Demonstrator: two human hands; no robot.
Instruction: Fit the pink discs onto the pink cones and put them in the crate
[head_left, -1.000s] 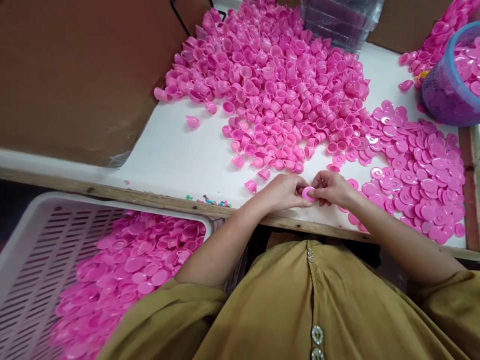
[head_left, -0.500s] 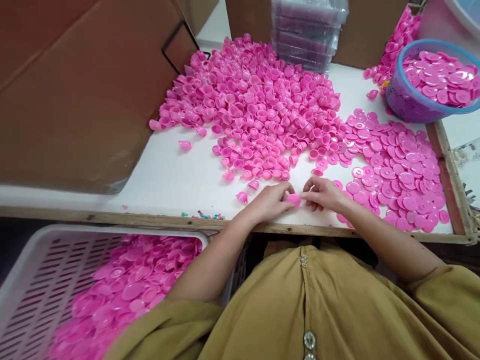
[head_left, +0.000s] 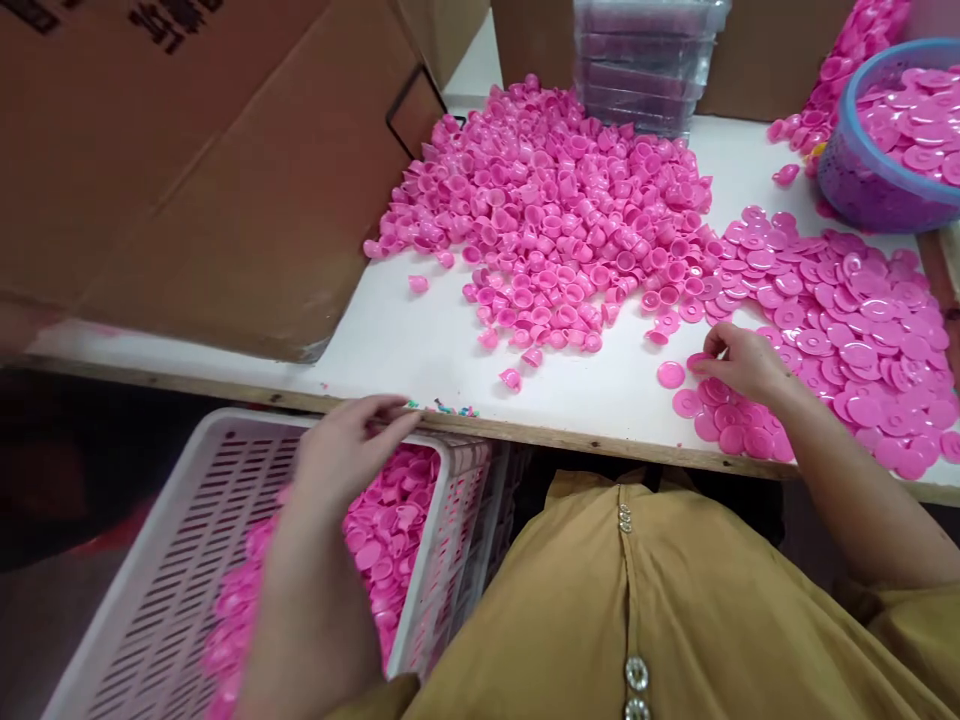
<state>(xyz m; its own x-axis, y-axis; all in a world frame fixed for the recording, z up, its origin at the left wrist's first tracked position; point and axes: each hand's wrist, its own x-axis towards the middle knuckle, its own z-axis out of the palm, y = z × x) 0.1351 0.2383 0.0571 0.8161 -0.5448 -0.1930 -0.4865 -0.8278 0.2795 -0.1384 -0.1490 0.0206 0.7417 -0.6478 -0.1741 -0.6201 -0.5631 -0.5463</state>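
My left hand (head_left: 346, 445) hovers above the white slatted basket (head_left: 427, 570) at the table's front edge. Its thumb and fingers are apart, with nothing visible between them. Inside that basket lie many pink toy saucers and cups (head_left: 382, 550). On the right, my right hand (head_left: 742, 362) pinches the edge of a pink toy saucer (head_left: 702, 362) with thumb and fingertips. Another saucer (head_left: 670, 375) lies flat just left of it. Under and beyond this hand spreads a pile of saucers (head_left: 862, 340). A large heap of pink toy cups (head_left: 555, 210) covers the table's middle.
A big cardboard box (head_left: 247, 200) stands on the left of the white table (head_left: 390, 340). Stacked clear plastic boxes (head_left: 645, 70) are behind the cups. A blue basket (head_left: 862, 170) of saucers sits at the back right. Small coloured scraps (head_left: 450, 408) lie along the wooden edge.
My hands were together at a pink piece near the table's front edge. The left has moved left over the basket and opened; the right has moved right to the saucers and pinched one.
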